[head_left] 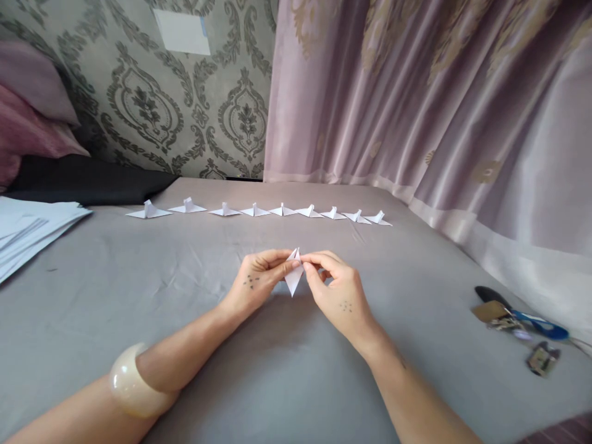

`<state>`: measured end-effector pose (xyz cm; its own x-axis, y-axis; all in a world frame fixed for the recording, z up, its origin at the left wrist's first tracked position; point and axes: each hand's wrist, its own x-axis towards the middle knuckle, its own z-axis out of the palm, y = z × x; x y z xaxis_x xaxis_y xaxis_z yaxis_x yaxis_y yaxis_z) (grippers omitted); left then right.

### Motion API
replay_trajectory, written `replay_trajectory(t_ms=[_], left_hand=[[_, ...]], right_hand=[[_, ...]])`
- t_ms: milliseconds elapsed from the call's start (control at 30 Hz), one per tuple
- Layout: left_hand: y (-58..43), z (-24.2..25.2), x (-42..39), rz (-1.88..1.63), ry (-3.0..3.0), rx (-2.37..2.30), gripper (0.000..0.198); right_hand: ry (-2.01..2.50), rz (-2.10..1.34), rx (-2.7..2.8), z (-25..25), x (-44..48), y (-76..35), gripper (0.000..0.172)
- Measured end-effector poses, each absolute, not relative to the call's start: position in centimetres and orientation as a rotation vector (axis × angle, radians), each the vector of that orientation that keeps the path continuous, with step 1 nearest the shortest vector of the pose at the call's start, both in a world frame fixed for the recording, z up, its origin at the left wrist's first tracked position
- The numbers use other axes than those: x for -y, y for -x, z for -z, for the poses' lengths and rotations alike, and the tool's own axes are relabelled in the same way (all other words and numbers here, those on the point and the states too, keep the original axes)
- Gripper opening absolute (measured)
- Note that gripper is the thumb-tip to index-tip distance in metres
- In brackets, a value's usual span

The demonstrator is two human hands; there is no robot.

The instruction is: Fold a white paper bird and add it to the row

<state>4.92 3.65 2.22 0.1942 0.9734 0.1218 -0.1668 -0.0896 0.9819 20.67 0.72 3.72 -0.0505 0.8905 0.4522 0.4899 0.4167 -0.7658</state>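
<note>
Between my two hands is a small piece of folded white paper (293,282), kite-shaped, with its long point hanging down and two narrow tips at the top. My left hand (260,275) pinches it from the left, thumb lying across its front. From the other side, my right hand (340,290) grips the paper's upper right edge between thumb and index finger. Beyond my hands, several folded white paper figures (254,210) with flat pointed wings stand in a row across the grey sheet (194,327).
A stack of white paper (37,231) lies at the left, near a black cloth (92,179). At the right are blue-handled scissors (541,324), keys and a small metallic object (543,359). A pink curtain (370,92) hangs behind, beside a patterned wall.
</note>
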Motion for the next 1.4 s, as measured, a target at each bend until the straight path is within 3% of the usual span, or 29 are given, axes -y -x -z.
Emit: replay_trajectory(t_ms=[167, 367, 700, 1400], left_hand=[[-4.9, -1.9, -3.8, -1.183, -1.306, -0.925, 0.017], [-4.9, -1.9, -3.2, -1.172, -1.462, -1.041, 0.019], [-4.0, -1.2, -3.0, -1.087, -1.978, -1.188, 0.021], [-3.5, -1.4, -3.3, -1.097, -2.169, -1.059, 0.020]], right_hand=[[1.205, -0.550, 1.683, -3.9, -0.6, -20.5, 0.019], [1.320, -0.863, 1.546, -5.0, -0.5, -20.7, 0.011], [1.433, -1.058, 1.413, -5.5, -0.7, -21.0, 0.037], [1.464, -1.269, 1.398, -5.3, -1.1, -22.3, 0.028]])
